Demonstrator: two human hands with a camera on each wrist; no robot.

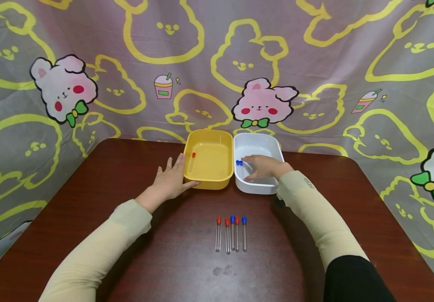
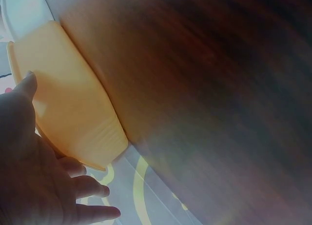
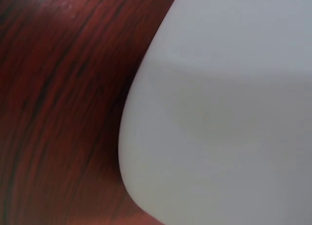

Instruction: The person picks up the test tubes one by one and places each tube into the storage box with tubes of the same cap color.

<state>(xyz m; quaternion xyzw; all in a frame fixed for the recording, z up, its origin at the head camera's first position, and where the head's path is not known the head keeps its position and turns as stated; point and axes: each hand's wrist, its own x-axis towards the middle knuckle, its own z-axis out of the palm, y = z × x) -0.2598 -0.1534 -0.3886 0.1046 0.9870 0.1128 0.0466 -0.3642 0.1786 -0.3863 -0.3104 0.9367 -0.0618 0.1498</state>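
My left hand [image 1: 169,180] rests at the left side of a yellow tray [image 1: 213,184], fingers spread, thumb at its front rim. In the left wrist view the same hand [image 2: 36,156] lies along the tray's rim. My right hand [image 1: 263,166] reaches into a white tray [image 1: 256,188], thumb and fingers apart, beside two blue-capped test tubes [image 1: 239,163]. A red-capped test tube [image 1: 192,162] leans inside the yellow tray. Nearer on the table lie several test tubes [image 1: 227,237] with red or blue caps. Only the white tray's wall [image 3: 219,137] fills the right wrist view; the hand is hidden there.
The two trays stand side by side at the back of a dark brown table [image 1: 164,260]. Behind it hangs a patterned curtain [image 1: 201,75]. A small dark object [image 1: 279,202] shows under the right cuff.
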